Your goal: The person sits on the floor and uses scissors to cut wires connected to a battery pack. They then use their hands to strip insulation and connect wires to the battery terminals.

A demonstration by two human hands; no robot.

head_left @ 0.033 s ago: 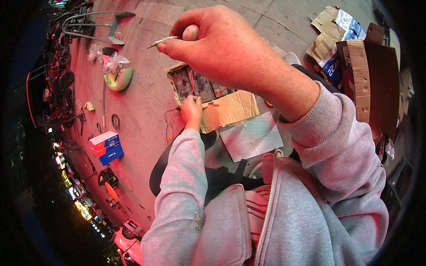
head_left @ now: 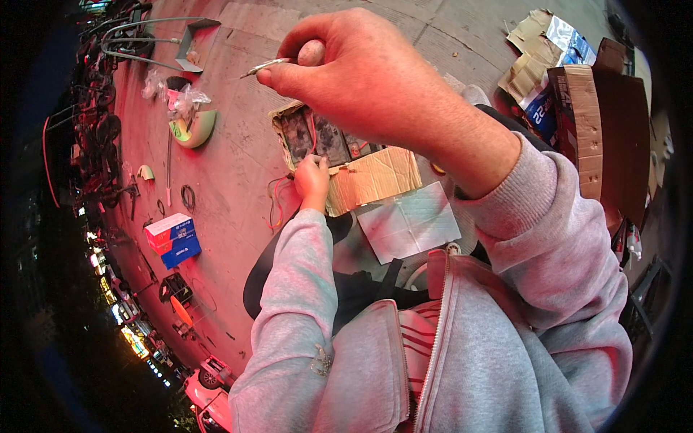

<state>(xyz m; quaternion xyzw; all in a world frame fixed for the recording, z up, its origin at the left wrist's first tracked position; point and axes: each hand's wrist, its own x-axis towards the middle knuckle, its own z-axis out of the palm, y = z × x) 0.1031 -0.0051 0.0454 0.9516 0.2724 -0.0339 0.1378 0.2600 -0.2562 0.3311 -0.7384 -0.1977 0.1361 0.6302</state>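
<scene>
High in front of me, my right hand [head_left: 361,83] is closed on a slim silvery pointed tool [head_left: 261,68]; its tip sticks out to the left past the thumb. The part inside the palm is hidden. Lower down, my left hand [head_left: 312,184] is closed at the near side of an open carton of dark batteries [head_left: 328,141]. A red wire [head_left: 313,128] runs over the batteries down to its pinched fingertips. The carton's brown cardboard flap [head_left: 379,177] is folded out towards me. My right hand and wrist cover the far part of the carton.
A white sheet [head_left: 410,222] lies before my lap. Loose red and black wires [head_left: 277,202] trail left of the carton. Farther left are a red and blue box [head_left: 172,240], a pale green curved shell [head_left: 193,130] and a metal frame [head_left: 144,40]. Cardboard boxes [head_left: 582,130] stand on the right.
</scene>
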